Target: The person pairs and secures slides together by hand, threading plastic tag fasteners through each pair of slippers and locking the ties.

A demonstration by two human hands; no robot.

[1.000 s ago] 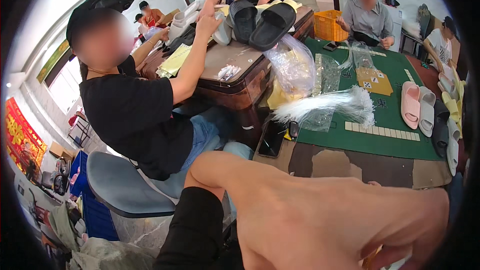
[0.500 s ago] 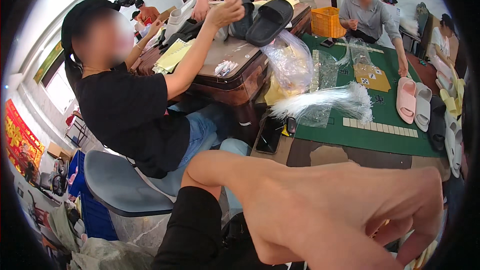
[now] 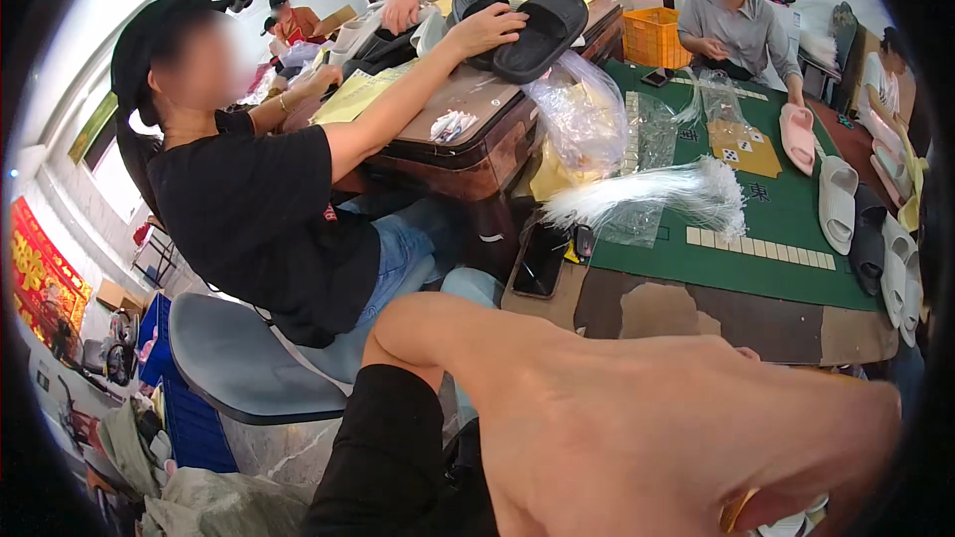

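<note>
Head cam, ref = green mat (image 3: 696,276). Seeing L hand (image 3: 701,418) large in fg, just off near side of mat, back up, w/ fingers bent down. Can't tell whether apart, together or clamped on anything, w/ tips hidden past knuckles. Can't make out R hand.

Got pale items (image 3: 804,521) below L hand's fingers, nearer than mat; mostly covered, can't ID. Also got brown table strip (image 3: 597,313) along near edge of mat, w/ torn patch, partly behind L hand.

On mat: white strand bundle (image 3: 657,201) over clear plastic sheet (image 3: 652,129), toward L side; tile row (image 3: 761,249) by near edge. Off mat's near-L corner: phone (image 3: 540,264) w/ key fob (image 3: 584,241) just beside.

At mat's R end: pink slipper (image 3: 798,144), touched by grey-shirted co-worker's hand (image 3: 795,97); then, nearer, grey slipper (image 3: 838,204) and black slipper (image 3: 867,249), side by side.

L of mat: brown table (image 3: 487,99) w/ black slides (image 3: 542,35) on top, touched by black-shirted co-worker's hand (image 3: 489,30). Past mat's far-L corner: orange crate (image 3: 652,43).
</note>
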